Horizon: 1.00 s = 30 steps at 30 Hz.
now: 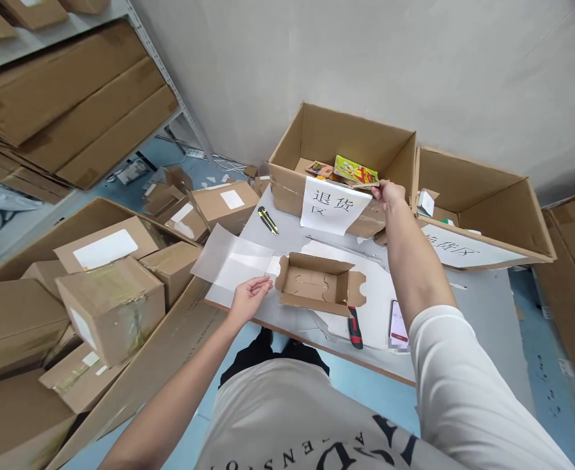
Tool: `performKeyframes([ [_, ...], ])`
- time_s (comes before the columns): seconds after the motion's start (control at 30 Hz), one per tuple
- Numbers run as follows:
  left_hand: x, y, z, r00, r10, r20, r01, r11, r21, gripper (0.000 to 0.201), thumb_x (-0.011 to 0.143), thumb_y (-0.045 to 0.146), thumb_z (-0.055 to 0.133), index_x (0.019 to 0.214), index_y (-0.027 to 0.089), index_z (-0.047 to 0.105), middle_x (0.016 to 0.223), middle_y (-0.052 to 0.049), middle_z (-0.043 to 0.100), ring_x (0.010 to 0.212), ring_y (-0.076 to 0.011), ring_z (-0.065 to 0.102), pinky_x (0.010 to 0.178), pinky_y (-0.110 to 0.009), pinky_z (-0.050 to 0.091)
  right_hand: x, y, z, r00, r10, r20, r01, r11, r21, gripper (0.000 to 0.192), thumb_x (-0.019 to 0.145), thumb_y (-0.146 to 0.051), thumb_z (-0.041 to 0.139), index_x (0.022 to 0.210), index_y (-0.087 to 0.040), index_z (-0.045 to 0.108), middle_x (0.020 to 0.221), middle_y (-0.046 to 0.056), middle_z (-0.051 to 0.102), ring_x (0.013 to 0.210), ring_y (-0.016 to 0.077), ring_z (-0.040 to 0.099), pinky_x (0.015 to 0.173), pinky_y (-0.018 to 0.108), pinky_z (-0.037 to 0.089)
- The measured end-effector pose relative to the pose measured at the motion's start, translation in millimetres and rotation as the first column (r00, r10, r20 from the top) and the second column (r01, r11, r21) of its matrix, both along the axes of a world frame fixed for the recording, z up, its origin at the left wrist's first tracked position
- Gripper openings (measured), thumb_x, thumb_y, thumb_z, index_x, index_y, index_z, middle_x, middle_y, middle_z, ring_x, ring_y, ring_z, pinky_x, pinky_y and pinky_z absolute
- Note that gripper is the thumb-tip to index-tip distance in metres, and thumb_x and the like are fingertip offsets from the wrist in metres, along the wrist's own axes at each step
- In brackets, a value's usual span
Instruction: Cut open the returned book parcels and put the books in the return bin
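My right hand (388, 194) reaches far forward and pinches a flat yellow-and-red printed pack (356, 172) at the rim of a large open cardboard box (287, 186) that bears a white paper sign (333, 205). More colourful packs (319, 169) lie inside that box. My left hand (248, 294) rests with fingers loosely apart on the near left part of the grey table (478, 307), touching translucent sheets (231, 261) beside a small open cardboard carton (316, 283).
A second open box (487, 225) with a paper sign stands to the right. On the table lie a yellow-black utility knife (268, 220), a red-black cutter (354, 328) and a phone (397, 324). Several taped parcels (111, 303) fill a big box at left; flattened cardboard sits on shelves (66, 104).
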<state>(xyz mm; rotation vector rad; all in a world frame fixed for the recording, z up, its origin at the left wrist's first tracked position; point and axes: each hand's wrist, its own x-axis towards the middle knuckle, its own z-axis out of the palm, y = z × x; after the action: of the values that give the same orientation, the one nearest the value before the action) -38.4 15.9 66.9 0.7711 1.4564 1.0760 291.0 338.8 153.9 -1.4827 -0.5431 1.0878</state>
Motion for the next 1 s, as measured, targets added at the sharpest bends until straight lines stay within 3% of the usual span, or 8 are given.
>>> performKeyframes([
  [0.23, -5.5, 7.7, -19.9, 0.998, -0.031, -0.049, 0.032, 0.999, 0.023, 0.058, 0.060, 0.051, 0.075, 0.101, 0.011, 0.066, 0.099, -0.016, 0.071, 0.099, -0.0277, 0.066, 0.095, -0.043, 0.048, 14.8, -22.8, 2.3, 0.998, 0.044, 0.037, -0.045, 0.998, 0.035, 0.012, 0.082, -0.008, 0.051, 0.071, -0.013, 0.054, 0.058, -0.001, 0.058, 0.051, 0.0074, 0.060, 0.050, 0.015, 0.056],
  [0.4, -1.7, 14.0, -33.9, 0.991, -0.094, -0.090, 0.097, 0.995, 0.031, 0.059, 0.064, 0.053, 0.071, 0.104, 0.010, 0.065, 0.102, -0.017, 0.070, 0.100, -0.0281, 0.065, 0.094, -0.043, 0.048, 37.0, -75.6, -5.3, 0.980, 0.055, 0.191, -0.089, 0.981, 0.173, 0.005, 0.081, -0.016, 0.057, 0.079, -0.013, 0.061, 0.067, -0.001, 0.064, 0.059, 0.0066, 0.063, 0.064, 0.019, 0.057],
  [0.47, -8.0, 15.3, -43.0, 0.987, -0.101, -0.127, 0.106, 0.994, 0.031, 0.058, 0.070, 0.054, 0.066, 0.108, 0.010, 0.063, 0.105, -0.018, 0.068, 0.101, -0.0280, 0.065, 0.094, -0.043, 0.047, 46.6, -112.7, -18.3, 0.966, 0.018, 0.258, -0.082, 0.967, 0.240, 0.012, 0.078, -0.024, 0.061, 0.087, -0.015, 0.063, 0.074, -0.001, 0.067, 0.065, 0.0080, 0.064, 0.070, 0.024, 0.057],
  [0.57, -29.4, 20.3, -61.7, 0.953, -0.058, -0.296, 0.067, 0.998, 0.019, 0.058, 0.076, 0.054, 0.058, 0.117, 0.012, 0.059, 0.119, -0.018, 0.062, 0.112, -0.0285, 0.058, 0.100, -0.043, 0.042, 56.0, -182.0, -53.1, 0.948, -0.106, 0.300, 0.015, 0.957, 0.289, 0.026, 0.076, -0.033, 0.061, 0.095, -0.015, 0.063, 0.084, 0.003, 0.069, 0.072, 0.0111, 0.066, 0.078, 0.031, 0.056],
  [0.67, -55.8, 30.8, -84.2, 0.867, -0.091, -0.490, 0.053, 0.994, -0.092, 0.068, 0.078, 0.055, 0.054, 0.131, 0.013, 0.047, 0.146, -0.018, 0.035, 0.137, -0.0298, 0.029, 0.114, -0.041, 0.020, 52.7, -252.4, -98.1, 0.941, -0.187, 0.281, 0.130, 0.969, 0.209, 0.030, 0.074, -0.036, 0.062, 0.097, -0.018, 0.064, 0.090, 0.004, 0.070, 0.080, 0.0128, 0.067, 0.084, 0.033, 0.053],
  [0.77, -71.5, 42.3, -106.5, 0.882, -0.205, -0.425, 0.080, 0.953, -0.292, 0.078, 0.081, 0.062, 0.043, 0.139, 0.011, 0.035, 0.155, -0.014, 0.009, 0.143, -0.0258, 0.002, 0.116, -0.036, 0.002, 36.2, -304.0, -136.6, 0.974, -0.169, 0.154, 0.161, 0.985, 0.066, 0.027, 0.074, -0.042, 0.061, 0.091, -0.021, 0.065, 0.094, 0.007, 0.070, 0.086, 0.0161, 0.068, 0.083, 0.034, 0.054],
  [0.87, -70.8, 48.0, -125.3, 0.914, -0.238, -0.328, 0.110, 0.925, -0.364, 0.086, 0.081, 0.069, 0.030, 0.142, 0.009, 0.027, 0.154, -0.017, 0.003, 0.142, -0.0263, -0.006, 0.115, -0.039, -0.002, 14.5, -327.4, -157.7, 0.998, -0.044, -0.040, 0.040, 0.995, -0.095, 0.034, 0.076, -0.055, 0.053, 0.085, -0.025, 0.066, 0.096, 0.009, 0.071, 0.095, 0.0210, 0.067, 0.082, 0.037, 0.054],
  [1.0, -54.8, 46.2, -140.5, 0.946, -0.247, -0.209, 0.165, 0.924, -0.345, 0.098, 0.076, 0.078, 0.025, 0.143, 0.006, 0.022, 0.154, -0.019, -0.007, 0.138, -0.0267, -0.019, 0.114, -0.042, -0.002, -11.5, -329.8, -164.1, 0.972, 0.066, -0.227, -0.110, 0.976, -0.187, 0.046, 0.074, -0.068, 0.043, 0.085, -0.028, 0.064, 0.090, 0.005, 0.072, 0.094, 0.0245, 0.067, 0.080, 0.040, 0.054],
])
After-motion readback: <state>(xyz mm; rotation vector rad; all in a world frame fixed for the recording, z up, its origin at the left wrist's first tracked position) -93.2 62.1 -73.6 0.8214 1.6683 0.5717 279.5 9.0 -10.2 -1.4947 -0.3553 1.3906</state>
